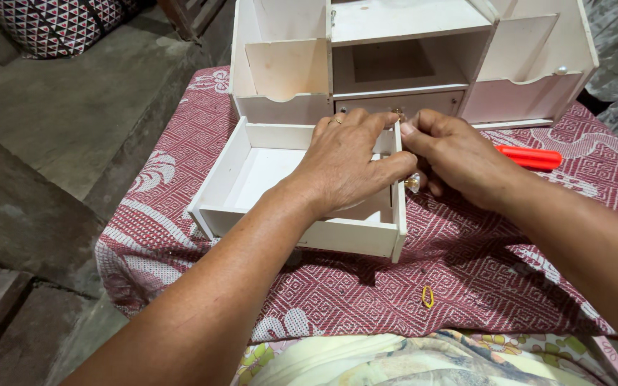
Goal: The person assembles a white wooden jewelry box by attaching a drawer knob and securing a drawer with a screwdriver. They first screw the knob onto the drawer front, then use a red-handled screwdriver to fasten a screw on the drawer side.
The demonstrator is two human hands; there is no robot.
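Right now the left hand [348,161] is gripping the front panel of the white drawer [266,179] — steadying it — while the right hand [459,154], fingers pinched narrow, is working the small clear knob [413,182] on that panel's outer face. Right of the drawer, a red-handled tool [531,157] is lying idle.

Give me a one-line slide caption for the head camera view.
Left hand steadies a white drawer while right hand works its small knob, on a red patterned cloth.
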